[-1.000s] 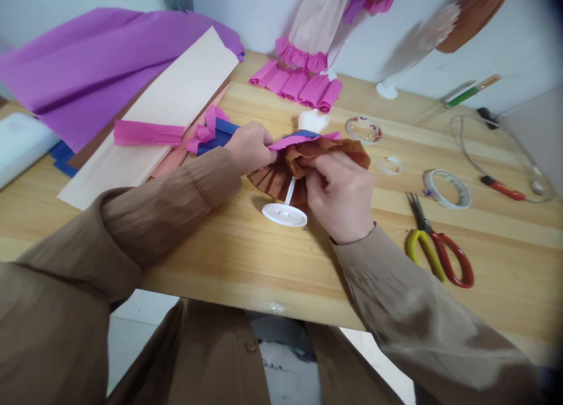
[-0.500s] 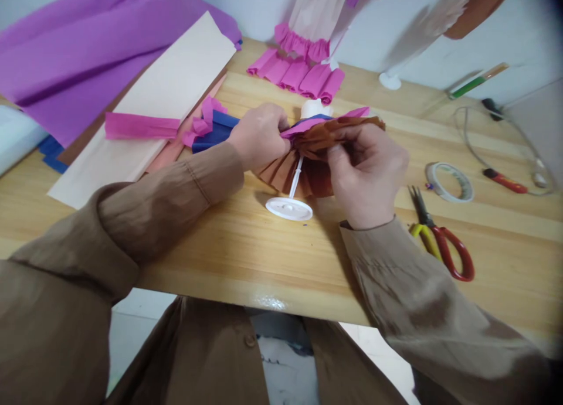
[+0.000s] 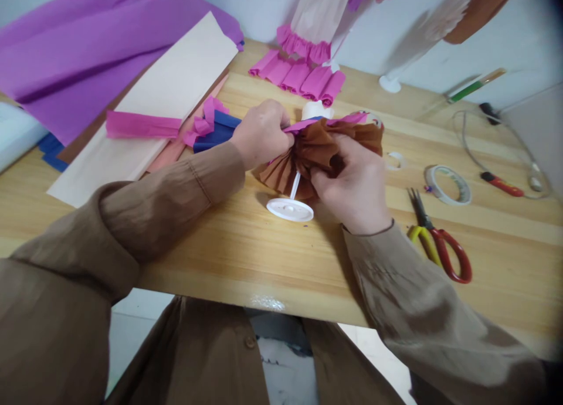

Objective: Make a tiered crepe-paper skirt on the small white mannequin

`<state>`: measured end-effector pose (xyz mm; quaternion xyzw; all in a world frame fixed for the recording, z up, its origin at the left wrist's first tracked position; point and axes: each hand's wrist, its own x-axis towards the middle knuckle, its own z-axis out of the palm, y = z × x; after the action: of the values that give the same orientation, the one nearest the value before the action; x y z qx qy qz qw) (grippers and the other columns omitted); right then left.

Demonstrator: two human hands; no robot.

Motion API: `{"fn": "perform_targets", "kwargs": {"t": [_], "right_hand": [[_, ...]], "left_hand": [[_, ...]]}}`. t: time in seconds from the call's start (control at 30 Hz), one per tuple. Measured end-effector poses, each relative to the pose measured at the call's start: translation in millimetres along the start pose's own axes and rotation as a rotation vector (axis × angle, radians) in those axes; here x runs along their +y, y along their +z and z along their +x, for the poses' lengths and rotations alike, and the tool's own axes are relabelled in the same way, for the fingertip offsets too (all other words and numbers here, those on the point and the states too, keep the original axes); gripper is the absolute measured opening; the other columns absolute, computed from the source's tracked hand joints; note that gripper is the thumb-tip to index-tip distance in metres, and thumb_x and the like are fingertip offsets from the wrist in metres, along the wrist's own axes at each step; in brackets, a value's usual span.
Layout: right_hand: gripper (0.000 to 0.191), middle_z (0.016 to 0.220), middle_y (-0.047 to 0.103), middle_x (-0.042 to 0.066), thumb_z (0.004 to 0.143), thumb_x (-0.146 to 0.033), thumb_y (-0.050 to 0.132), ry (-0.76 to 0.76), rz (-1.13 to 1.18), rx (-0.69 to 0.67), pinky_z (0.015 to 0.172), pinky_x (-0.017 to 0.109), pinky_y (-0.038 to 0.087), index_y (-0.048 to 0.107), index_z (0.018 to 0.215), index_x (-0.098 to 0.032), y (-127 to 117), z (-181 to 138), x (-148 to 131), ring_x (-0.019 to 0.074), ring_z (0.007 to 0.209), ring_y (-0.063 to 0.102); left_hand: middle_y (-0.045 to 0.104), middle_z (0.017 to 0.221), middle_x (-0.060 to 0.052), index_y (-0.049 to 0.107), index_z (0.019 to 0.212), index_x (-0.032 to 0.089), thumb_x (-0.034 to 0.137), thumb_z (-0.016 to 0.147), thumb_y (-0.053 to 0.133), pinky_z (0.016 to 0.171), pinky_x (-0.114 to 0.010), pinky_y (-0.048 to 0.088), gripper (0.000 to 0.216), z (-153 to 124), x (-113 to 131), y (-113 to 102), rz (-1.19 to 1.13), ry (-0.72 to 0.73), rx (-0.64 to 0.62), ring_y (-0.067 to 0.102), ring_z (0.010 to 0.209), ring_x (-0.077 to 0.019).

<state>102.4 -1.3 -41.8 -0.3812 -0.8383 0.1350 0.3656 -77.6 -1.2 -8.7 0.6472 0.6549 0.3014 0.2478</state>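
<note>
Gathered brown crepe paper (image 3: 316,149) fans out around a thin white stand (image 3: 291,208) with a round base, which leans on the table. Pink crepe paper (image 3: 347,119) and a bit of blue show along its far edge. My left hand (image 3: 263,134) is closed, pinching the gathered paper at the left of the stand; its fingertips are partly hidden. My right hand (image 3: 355,185) grips the brown paper's pleats from the right, thumb beneath and fingers above, some of them hidden in the folds.
Scissors (image 3: 433,235) with red and yellow handles and a tape roll (image 3: 448,184) lie to the right. Behind them are a red-handled tool with a cord (image 3: 501,184) and a green stick (image 3: 475,87). Purple paper (image 3: 109,47), a cream sheet (image 3: 149,112) and pink ruffles (image 3: 294,77) lie left and back.
My right hand has moved left and slightly down, folding the brown paper closer to the stand. A small white ring on the table behind it now shows. My left hand stays nearly in place.
</note>
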Motion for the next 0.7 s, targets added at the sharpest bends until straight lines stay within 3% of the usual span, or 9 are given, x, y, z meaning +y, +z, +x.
{"fn": "perform_targets", "kwargs": {"t": [0.23, 0.33, 0.43, 0.57, 0.7], "right_hand": [[0.07, 0.139, 0.064, 0.007, 0.073, -0.003, 0.054, -0.004, -0.04, -0.033, 0.113, 0.047, 0.051, 0.053, 0.14, -0.024, 2.9, -3.3, 1.4, 0.028, 0.133, 0.059], [0.077, 0.133, 0.067, 0.005, 0.074, -0.002, 0.051, -0.001, -0.11, -0.05, 0.109, 0.045, 0.054, 0.048, 0.146, -0.03, 1.7, -4.7, 1.8, 0.0263, 0.126, 0.063], [0.068, 0.12, 0.071, 0.009, 0.079, -0.003, 0.048, -0.065, -0.222, -0.022, 0.104, 0.048, 0.056, 0.052, 0.144, -0.025, 2.2, -6.0, 1.4, 0.0286, 0.115, 0.067], [0.052, 0.119, 0.07, 0.014, 0.081, -0.009, 0.05, -0.188, -0.223, -0.062, 0.1, 0.053, 0.056, 0.061, 0.131, -0.016, 4.3, -5.8, -3.4, 0.0314, 0.114, 0.065], [0.042, 0.111, 0.074, 0.01, 0.083, -0.017, 0.056, -0.091, -0.077, -0.102, 0.096, 0.049, 0.058, 0.064, 0.123, -0.023, 2.8, -3.5, -9.9, 0.0295, 0.107, 0.069]], "left_hand": [[0.022, 0.051, 0.006, 0.03, 0.047, 0.021, 0.015, 0.084, 0.061, 0.059, -0.031, 0.019, 0.049, -1.0, -2.8, 0.2, -0.016, 0.094, -0.007, 0.026, 0.057, -0.0093], [0.022, 0.051, 0.005, 0.03, 0.047, 0.021, 0.014, 0.083, 0.061, 0.058, -0.032, 0.019, 0.048, -1.6, -2.1, -0.3, -0.002, 0.069, -0.013, 0.026, 0.057, -0.01], [0.029, 0.054, 0.004, 0.035, 0.048, 0.021, 0.016, 0.085, 0.06, 0.059, -0.032, 0.022, 0.044, -3.3, 1.0, -1.2, -0.004, 0.054, -0.045, 0.031, 0.059, -0.011], [0.038, 0.052, 0.002, 0.04, 0.048, 0.022, 0.019, 0.087, 0.058, 0.059, -0.033, 0.025, 0.043, -5.0, 1.8, -1.8, 0.0, 0.05, -0.062, 0.036, 0.059, -0.0132], [0.044, 0.052, 0.002, 0.042, 0.048, 0.022, 0.017, 0.084, 0.057, 0.059, -0.032, 0.028, 0.039, -4.1, -2.2, -1.9, -0.03, 0.067, -0.072, 0.039, 0.059, -0.0132]]}}
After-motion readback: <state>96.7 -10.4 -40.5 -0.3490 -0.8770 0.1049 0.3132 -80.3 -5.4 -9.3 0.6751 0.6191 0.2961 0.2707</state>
